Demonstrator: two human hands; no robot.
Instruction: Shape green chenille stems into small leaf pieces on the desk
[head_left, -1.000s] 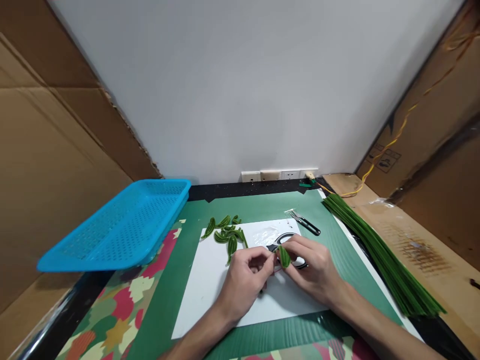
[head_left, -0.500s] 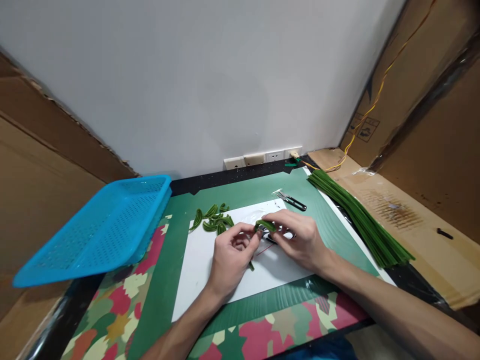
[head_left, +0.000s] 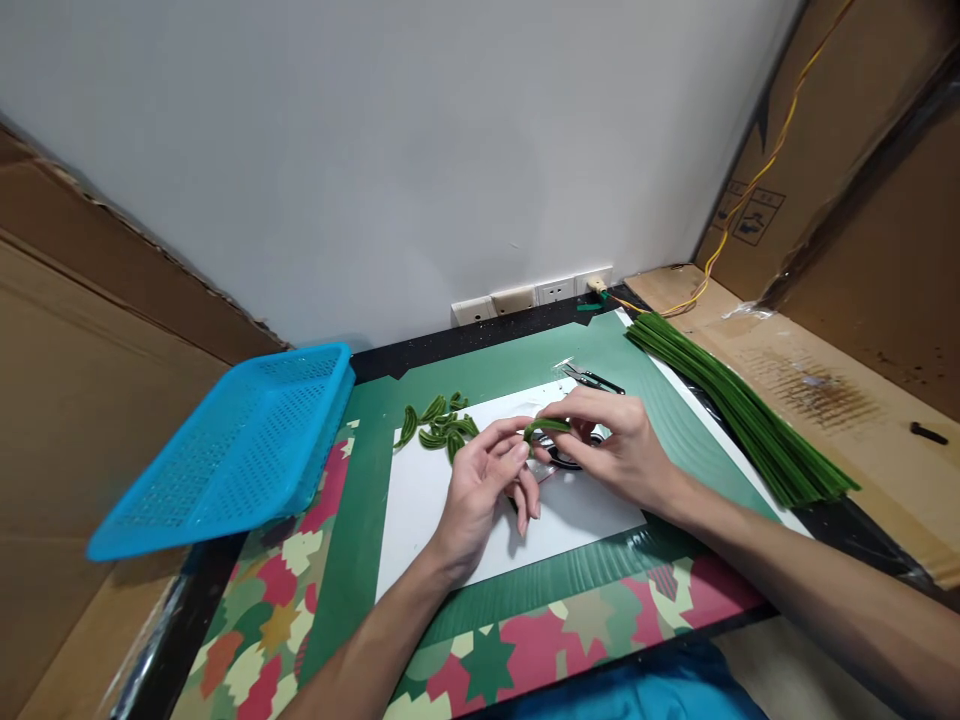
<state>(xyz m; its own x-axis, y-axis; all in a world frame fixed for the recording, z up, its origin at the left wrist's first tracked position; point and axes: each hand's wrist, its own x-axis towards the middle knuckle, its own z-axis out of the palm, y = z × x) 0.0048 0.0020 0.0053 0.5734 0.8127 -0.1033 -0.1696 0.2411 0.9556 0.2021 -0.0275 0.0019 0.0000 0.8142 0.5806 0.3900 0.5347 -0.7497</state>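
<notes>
The left hand (head_left: 491, 480) and right hand (head_left: 619, 440) pinch a curved, fuzzy green leaf-shaped piece (head_left: 549, 425) over the white rectangular sheet (head_left: 424, 535), toward its far-right corner, apparently shaping it, the next move likely calling for light, steady pressure.

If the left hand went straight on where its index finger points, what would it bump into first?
The left hand would first meet the curved green piece it already touches, then probably the right hand, though depth is hard to judge.
</notes>
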